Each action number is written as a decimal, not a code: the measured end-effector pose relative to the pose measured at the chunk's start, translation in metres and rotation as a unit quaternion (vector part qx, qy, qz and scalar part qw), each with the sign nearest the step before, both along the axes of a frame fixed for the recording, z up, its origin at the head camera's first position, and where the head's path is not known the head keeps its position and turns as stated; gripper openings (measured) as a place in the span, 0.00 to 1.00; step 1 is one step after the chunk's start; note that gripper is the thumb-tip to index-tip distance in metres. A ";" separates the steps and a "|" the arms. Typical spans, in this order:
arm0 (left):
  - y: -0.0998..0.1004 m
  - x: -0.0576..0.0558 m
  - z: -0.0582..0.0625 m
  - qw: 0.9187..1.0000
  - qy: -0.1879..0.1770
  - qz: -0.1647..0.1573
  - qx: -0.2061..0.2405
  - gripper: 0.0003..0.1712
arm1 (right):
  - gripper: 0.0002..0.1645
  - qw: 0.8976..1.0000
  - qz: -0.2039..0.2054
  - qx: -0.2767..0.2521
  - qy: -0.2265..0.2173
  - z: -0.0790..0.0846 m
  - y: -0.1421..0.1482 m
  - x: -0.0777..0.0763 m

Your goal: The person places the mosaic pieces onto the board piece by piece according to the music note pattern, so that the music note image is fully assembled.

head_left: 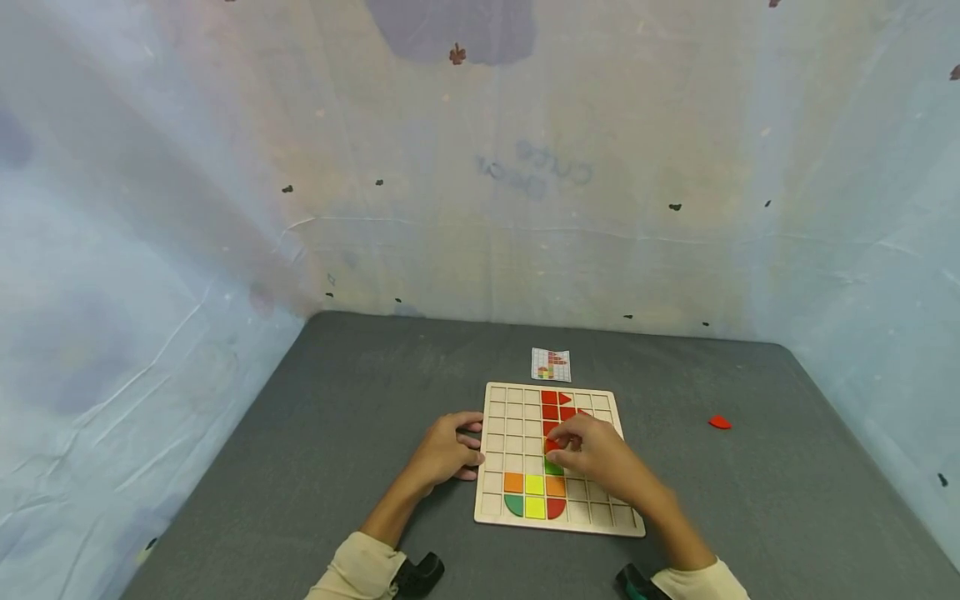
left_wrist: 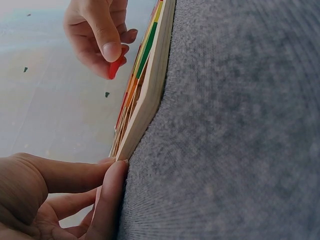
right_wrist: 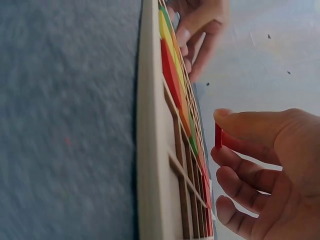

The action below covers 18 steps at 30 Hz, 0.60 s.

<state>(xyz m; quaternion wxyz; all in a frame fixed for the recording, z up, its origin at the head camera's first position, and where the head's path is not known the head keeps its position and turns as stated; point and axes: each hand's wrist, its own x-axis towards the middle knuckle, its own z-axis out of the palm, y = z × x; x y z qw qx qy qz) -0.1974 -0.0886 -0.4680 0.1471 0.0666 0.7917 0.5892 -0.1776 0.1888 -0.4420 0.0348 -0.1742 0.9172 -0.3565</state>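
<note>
My right hand point(head_left: 596, 454) pinches a thin red piece point(right_wrist: 218, 136) between thumb and fingertip, just above the wooden grid board point(head_left: 510, 417); its outline is partly hidden by the fingers. The same red piece point(left_wrist: 115, 66) shows edge-on in the left wrist view. At the board's left edge, my left hand point(head_left: 442, 450) grips the rim with thumb and fingers. Red squares point(head_left: 550, 412) run down a middle column of the grid. Near its front lie a yellow square point(head_left: 535, 507), an orange square point(head_left: 513, 482), a green quarter-round piece point(head_left: 513, 504) and a red one point(head_left: 555, 507).
A small printed card point(head_left: 551, 365) with a coloured grid pattern lies behind the board. Off to the right, a loose red piece point(head_left: 720, 422) with a curved edge rests on the grey table point(head_left: 360, 375). A pale sheet point(head_left: 450, 267) hangs behind the table.
</note>
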 end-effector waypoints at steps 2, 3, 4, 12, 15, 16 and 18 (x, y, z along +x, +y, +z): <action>0.000 0.000 0.000 1.000 0.001 0.000 -0.001 0.39 | 0.12 1.000 0.002 -0.002 -0.009 -0.001 -0.003 0.001; 0.000 0.000 0.000 1.000 0.001 0.000 0.000 0.39 | 0.12 1.000 0.003 0.000 -0.011 -0.001 -0.005 0.001; 0.000 0.000 0.000 1.000 0.002 0.000 0.000 0.39 | 0.12 1.000 0.005 0.001 -0.012 -0.002 -0.007 0.001; 0.000 0.000 0.000 1.000 0.004 -0.001 0.000 0.38 | 0.11 1.000 0.020 0.012 0.010 -0.008 -0.015 0.003; 0.000 0.000 0.000 1.000 0.003 -0.002 0.000 0.38 | 0.11 1.000 0.019 0.018 0.012 -0.007 -0.018 0.004; 0.000 0.000 0.000 1.000 0.003 -0.002 0.000 0.38 | 0.11 1.000 0.019 0.020 0.013 -0.007 -0.019 0.005; 0.000 0.000 0.000 1.000 0.003 -0.002 0.000 0.38 | 0.11 0.999 0.018 0.023 0.012 -0.007 -0.020 0.005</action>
